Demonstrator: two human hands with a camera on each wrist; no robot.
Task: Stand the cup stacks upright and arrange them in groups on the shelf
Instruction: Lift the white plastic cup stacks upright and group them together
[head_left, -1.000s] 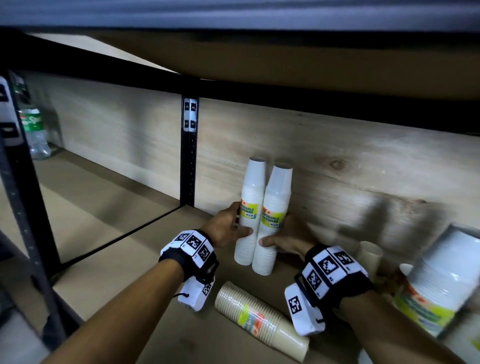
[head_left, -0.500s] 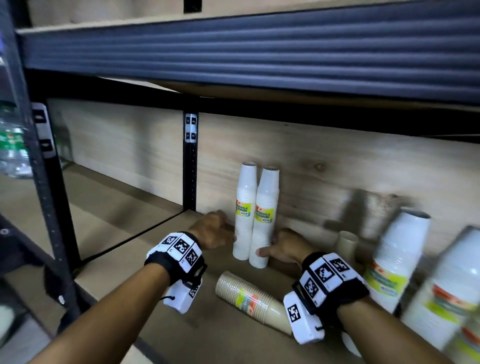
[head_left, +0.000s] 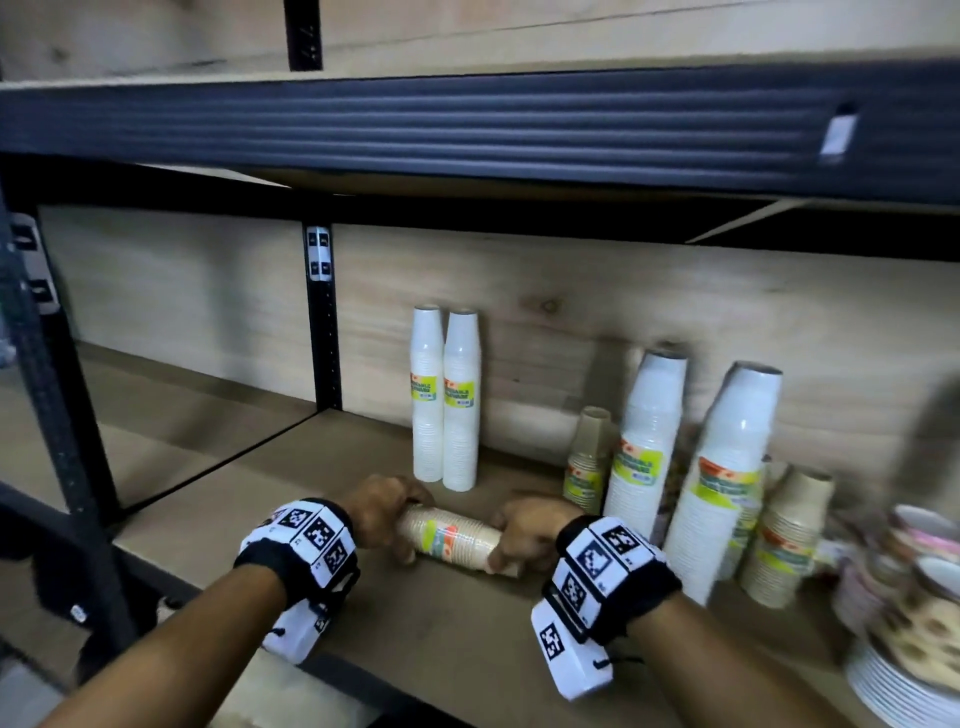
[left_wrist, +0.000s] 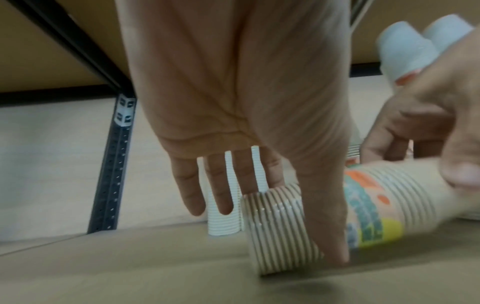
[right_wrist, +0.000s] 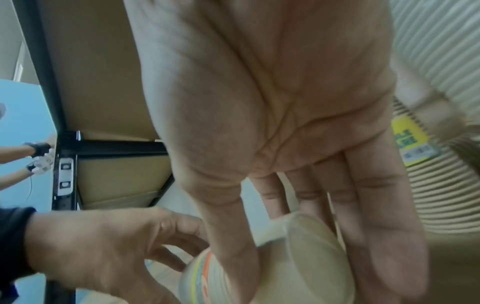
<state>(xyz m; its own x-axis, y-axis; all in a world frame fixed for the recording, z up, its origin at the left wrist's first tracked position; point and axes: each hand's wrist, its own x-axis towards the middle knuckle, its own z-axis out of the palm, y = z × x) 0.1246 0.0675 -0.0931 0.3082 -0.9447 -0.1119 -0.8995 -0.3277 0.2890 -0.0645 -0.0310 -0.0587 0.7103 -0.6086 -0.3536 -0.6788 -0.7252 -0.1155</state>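
A beige paper cup stack (head_left: 452, 538) with a coloured label lies on its side on the wooden shelf board (head_left: 291, 467). My left hand (head_left: 400, 525) grips its wide end, thumb on the near side and fingers behind (left_wrist: 223, 201). My right hand (head_left: 511, 543) grips the narrow end (right_wrist: 306, 246), with the thumb in front and the fingers over the top. Two slim white cup stacks (head_left: 445, 400) stand upright side by side against the back panel, just behind my hands.
To the right stand two wide white cup stacks (head_left: 647, 447) (head_left: 727, 483) and two short beige stacks (head_left: 589, 457) (head_left: 784, 540). Patterned bowls (head_left: 914, 566) and white plates (head_left: 898, 691) sit at the far right. A black upright post (head_left: 322, 322) divides the shelf; an upper shelf beam (head_left: 467, 130) hangs overhead.
Both hands have let go of the two white stacks and come forward and down onto the lying beige stack. The head view has pulled back, showing more stacks on the right.
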